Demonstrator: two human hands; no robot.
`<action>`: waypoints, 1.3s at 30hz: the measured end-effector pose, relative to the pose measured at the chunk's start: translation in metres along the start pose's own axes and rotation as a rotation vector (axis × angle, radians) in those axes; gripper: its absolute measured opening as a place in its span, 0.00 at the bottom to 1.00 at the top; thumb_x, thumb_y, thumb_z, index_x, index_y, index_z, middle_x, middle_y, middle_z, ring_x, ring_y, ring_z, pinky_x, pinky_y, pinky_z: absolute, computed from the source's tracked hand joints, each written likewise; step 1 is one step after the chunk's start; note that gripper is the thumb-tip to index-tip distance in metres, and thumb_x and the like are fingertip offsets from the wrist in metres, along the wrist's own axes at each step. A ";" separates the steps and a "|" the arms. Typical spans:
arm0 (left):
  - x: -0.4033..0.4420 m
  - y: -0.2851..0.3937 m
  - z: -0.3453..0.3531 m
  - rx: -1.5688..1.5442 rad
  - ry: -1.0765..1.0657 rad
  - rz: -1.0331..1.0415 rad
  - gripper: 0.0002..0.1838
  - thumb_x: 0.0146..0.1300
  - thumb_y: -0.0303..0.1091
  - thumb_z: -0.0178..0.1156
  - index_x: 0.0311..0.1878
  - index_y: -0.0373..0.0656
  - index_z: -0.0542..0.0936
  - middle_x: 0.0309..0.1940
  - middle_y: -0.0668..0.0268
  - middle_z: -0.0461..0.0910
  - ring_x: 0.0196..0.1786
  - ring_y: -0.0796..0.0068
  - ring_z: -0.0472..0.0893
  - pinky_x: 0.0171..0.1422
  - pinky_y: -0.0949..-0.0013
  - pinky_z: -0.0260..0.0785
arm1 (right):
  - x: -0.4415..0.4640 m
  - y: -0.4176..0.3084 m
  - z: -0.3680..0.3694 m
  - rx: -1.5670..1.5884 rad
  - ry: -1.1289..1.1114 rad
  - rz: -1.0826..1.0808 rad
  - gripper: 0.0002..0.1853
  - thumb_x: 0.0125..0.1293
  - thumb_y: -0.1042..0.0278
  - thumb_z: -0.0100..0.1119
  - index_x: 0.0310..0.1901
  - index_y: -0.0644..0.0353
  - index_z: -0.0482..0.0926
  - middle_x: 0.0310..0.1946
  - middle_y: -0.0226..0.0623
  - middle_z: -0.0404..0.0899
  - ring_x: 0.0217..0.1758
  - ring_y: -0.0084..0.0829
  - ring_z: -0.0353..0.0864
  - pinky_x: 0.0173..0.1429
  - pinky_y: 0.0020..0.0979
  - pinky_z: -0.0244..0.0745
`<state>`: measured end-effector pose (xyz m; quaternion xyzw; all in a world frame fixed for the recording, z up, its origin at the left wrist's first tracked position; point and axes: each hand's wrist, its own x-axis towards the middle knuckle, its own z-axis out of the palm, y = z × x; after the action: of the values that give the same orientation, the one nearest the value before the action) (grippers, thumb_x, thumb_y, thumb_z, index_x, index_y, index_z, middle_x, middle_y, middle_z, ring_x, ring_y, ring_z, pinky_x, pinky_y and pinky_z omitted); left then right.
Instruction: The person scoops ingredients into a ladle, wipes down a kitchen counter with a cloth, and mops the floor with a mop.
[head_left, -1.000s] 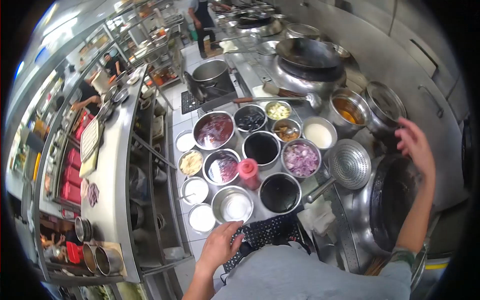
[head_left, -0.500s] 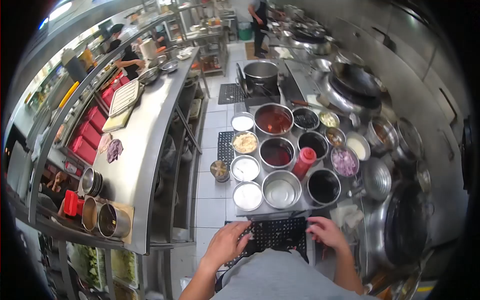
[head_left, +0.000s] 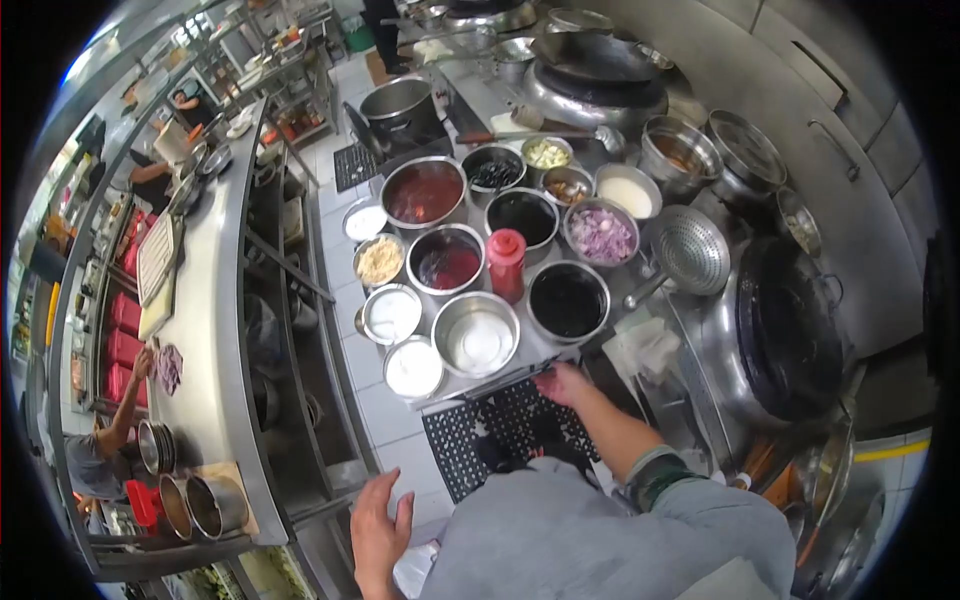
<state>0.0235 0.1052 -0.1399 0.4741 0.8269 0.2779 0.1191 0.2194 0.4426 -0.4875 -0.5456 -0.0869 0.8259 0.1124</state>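
My right hand (head_left: 563, 385) is at the front edge of a metal cart (head_left: 470, 384), beside its right corner. Its fingers are blurred, and I cannot tell whether they grip the edge. Low in the view, my left hand (head_left: 378, 522) is held open over the floor, fingers apart and holding nothing. Closest on the cart are a steel pot of clear liquid (head_left: 476, 337), a pot of dark sauce (head_left: 568, 300) and a tub of white powder (head_left: 413, 369). A red squeeze bottle (head_left: 506, 266) stands among the pots.
Chopped purple onion (head_left: 600, 234) fills a bowl at the cart's right. A perforated strainer (head_left: 690, 250) and a large wok (head_left: 800, 330) lie beyond. A black mat (head_left: 465, 440) covers the floor ahead. Along the left runs a steel counter (head_left: 205, 330); a co-worker's arm (head_left: 125, 405) reaches over it.
The view has swung right and tilted. My right hand has reached forward to the cart's edge. My left hand has dropped back, away from the cart. A co-worker's arm now reaches the counter.
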 end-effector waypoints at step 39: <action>0.010 -0.026 -0.012 -0.039 -0.412 0.331 0.19 0.58 0.29 0.66 0.54 0.37 0.80 0.48 0.51 0.82 0.52 0.50 0.81 0.58 0.59 0.73 | -0.082 0.147 -0.056 0.240 -0.340 -0.443 0.22 0.65 0.79 0.54 0.61 0.55 0.70 0.38 0.38 0.78 0.33 0.28 0.79 0.27 0.27 0.72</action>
<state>-0.0059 0.0990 -0.1442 0.6471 0.6909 0.2070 0.2469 0.2886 0.2797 -0.4755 -0.3503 -0.1232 0.8651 0.3372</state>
